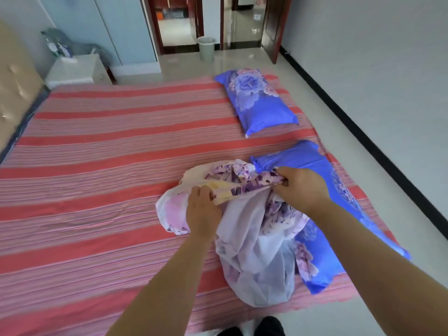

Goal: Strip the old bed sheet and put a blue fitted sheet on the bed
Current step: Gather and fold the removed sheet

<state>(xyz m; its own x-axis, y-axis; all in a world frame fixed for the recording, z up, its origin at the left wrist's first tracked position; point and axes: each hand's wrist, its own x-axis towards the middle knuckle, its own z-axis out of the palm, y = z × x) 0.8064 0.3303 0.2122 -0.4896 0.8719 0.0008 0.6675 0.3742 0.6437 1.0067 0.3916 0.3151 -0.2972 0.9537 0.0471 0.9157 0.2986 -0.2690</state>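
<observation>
1. The sheet (244, 229), a crumpled white and purple floral bundle, is lying on the striped bed (109, 141) near its right edge, partly covering the nearer blue pillow (339, 209).
2. The left hand (202, 209) is pinching a yellow-edged fold of the sheet; the right hand (303, 187) is gripping the same fold further along, stretching it taut between them.
3. Risk: the loose mass hanging below the fold is likely snagging the nearer pillow and dragging it off the bed edge.
4. Risk: a pinch-only grip is liable to slip under the bundle's weight.
5. The far pillow (257, 100) is lying well apart. No blue fitted sheet is showing.
</observation>
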